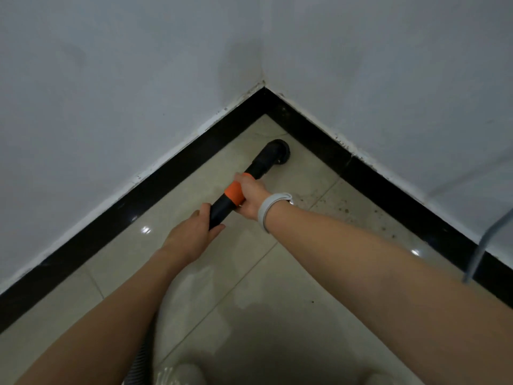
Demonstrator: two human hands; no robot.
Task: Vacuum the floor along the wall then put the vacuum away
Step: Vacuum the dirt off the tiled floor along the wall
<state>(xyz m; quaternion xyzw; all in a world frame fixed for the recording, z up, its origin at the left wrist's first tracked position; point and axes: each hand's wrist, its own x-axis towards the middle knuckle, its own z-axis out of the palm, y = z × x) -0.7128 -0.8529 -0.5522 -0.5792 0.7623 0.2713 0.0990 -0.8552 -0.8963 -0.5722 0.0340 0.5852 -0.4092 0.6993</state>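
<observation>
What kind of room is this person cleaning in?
Probably a bare corner of an indoor room, perhaps in a home. White painted walls meet at a black skirting over a glossy beige tiled floor, with dirt specks along the right wall.

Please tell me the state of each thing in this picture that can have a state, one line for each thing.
vacuum wand: held in both hands, slanting down toward the corner.
vacuum nozzle: down on the floor tile near the black skirting.
left hand: grips the wand's lower black part.
right hand: grips the wand at the orange band.
vacuum hose: trails back beside the left arm.
floor: dark specks along the right wall.
</observation>
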